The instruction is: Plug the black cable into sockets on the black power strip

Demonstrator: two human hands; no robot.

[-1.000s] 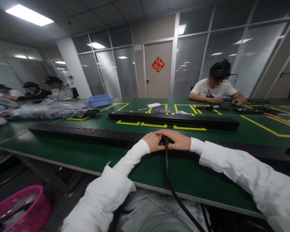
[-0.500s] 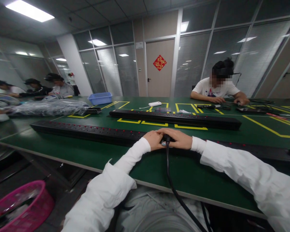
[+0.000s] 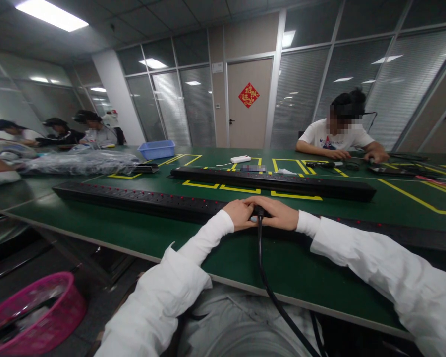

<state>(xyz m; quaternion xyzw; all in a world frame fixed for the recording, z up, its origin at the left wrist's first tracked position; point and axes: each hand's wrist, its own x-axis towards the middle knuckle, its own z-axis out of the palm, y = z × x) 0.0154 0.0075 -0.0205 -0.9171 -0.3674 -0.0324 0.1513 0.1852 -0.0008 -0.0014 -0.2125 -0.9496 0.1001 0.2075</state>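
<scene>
A long black power strip (image 3: 144,202) with a row of red dots lies across the table before me. Over its middle, my left hand (image 3: 240,215) and my right hand (image 3: 279,213) meet, both closed around a black plug (image 3: 259,211) at the strip's face. From the plug a thick black cable (image 3: 260,258) hangs over the table's front edge towards my lap. The fingers hide most of the plug, so how deep it sits in the strip cannot be seen. Behind lies a second black power strip (image 3: 275,182), touched by neither hand.
Yellow tape marks the green table (image 3: 134,237). A blue bin (image 3: 156,148), clear plastic wrap (image 3: 82,162) and a white device (image 3: 240,159) lie further back. A person (image 3: 340,129) sits across at the right; others sit far left. A pink basket (image 3: 65,317) stands below left.
Both hands keep their place on the plug and strip. The whole view has shifted slightly to the right, as my head turned a little.
</scene>
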